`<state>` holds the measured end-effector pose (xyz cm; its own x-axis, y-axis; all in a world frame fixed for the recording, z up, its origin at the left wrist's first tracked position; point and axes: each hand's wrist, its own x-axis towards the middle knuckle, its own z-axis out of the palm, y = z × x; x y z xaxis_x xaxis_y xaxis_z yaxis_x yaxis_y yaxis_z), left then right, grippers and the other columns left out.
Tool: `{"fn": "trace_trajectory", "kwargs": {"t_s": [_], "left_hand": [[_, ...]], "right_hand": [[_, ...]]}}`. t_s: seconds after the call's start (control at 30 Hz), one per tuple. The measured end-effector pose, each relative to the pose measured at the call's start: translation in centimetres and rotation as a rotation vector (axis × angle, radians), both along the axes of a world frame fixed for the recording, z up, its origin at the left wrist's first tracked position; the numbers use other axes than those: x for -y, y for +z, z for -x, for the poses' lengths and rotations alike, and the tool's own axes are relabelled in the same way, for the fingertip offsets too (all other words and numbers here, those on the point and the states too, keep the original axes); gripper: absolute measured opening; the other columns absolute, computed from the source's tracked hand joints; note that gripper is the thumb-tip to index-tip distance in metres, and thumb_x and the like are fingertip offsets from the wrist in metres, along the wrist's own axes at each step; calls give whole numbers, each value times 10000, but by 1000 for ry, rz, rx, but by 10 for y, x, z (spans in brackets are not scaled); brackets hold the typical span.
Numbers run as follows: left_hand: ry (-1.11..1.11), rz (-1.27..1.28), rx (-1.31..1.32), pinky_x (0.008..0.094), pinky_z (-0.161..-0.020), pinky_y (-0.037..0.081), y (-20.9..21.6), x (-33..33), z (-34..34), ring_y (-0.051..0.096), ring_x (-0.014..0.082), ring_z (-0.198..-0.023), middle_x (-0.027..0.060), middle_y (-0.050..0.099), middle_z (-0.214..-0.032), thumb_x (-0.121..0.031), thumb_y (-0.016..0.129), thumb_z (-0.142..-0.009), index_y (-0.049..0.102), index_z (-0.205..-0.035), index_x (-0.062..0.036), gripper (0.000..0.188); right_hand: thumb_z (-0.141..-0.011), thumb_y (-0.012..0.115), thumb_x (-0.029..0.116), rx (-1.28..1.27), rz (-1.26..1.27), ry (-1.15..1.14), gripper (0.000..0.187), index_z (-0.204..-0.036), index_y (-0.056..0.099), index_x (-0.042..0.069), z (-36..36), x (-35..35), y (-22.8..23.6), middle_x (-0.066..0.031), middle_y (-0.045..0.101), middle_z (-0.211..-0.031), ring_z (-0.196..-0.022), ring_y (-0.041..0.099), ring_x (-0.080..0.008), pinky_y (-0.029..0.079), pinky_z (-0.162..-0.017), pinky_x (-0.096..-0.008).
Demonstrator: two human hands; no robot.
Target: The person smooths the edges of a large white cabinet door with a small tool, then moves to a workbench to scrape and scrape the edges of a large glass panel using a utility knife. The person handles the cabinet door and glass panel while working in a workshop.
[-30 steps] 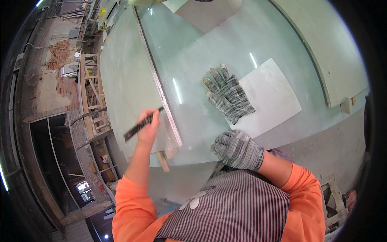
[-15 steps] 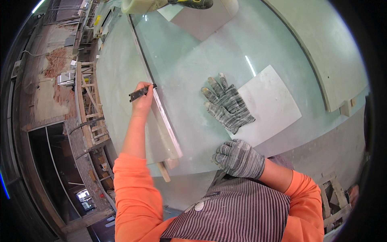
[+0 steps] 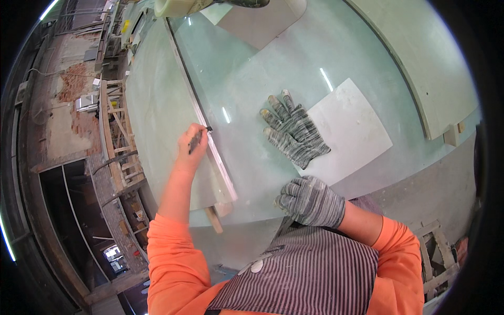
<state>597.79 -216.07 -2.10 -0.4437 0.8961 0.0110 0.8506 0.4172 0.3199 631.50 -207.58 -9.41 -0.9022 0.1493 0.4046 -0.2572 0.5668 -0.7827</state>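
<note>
My bare left hand (image 3: pixel 191 147) is closed round a small black tool (image 3: pixel 195 142), whose dark tip meets the pale edge strip (image 3: pixel 214 145) of a greenish-white panel (image 3: pixel 157 100). Most of the tool is hidden by the fingers, so its exact kind does not show. My right hand (image 3: pixel 314 202), in a grey striped knit glove, is curled into a fist at the table's near edge, and nothing shows in it. Just beyond it, an empty grey knit glove (image 3: pixel 298 131) lies palm down or up, I cannot tell which, partly over a white sheet (image 3: pixel 354 128).
The tabletop (image 3: pixel 241 173) is glossy pale green. A thick panel (image 3: pixel 420 63) lies at the right, a beige board (image 3: pixel 262 21) at the far middle, with a tape roll (image 3: pixel 173 6) beside it. A wood block (image 3: pixel 213 219) sticks out under the left panel. Wooden racks (image 3: pixel 115 126) stand at left.
My left hand has moved nearer along the strip with the black tool, which is now turned more upright in the view. The right fist and the loose glove stay put.
</note>
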Motion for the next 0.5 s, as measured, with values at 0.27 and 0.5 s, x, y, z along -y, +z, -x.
{"fn": "trace_trajectory", "kwargs": {"t_s": [0.27,0.5], "left_hand": [[44,68,37,390,-608,502,11,53,-62,650,316,-668,165,643,-745,-72,672,-872,598,-901,-58,80],[5,-14,-95,364,-658,515,-5,41,-37,658,275,-723,137,661,-792,-117,673,-893,632,-951,-63,90]], "right_hand": [[-780,615,224,25,-30,22,313,-1038,666,56,-1,1,0,-109,626,-953,-846,644,-279,525,-729,-407],[-794,598,213,27,-28,10,308,-1051,662,53,-1,0,2,-101,629,-966,-872,641,-268,521,-750,-406]]}}
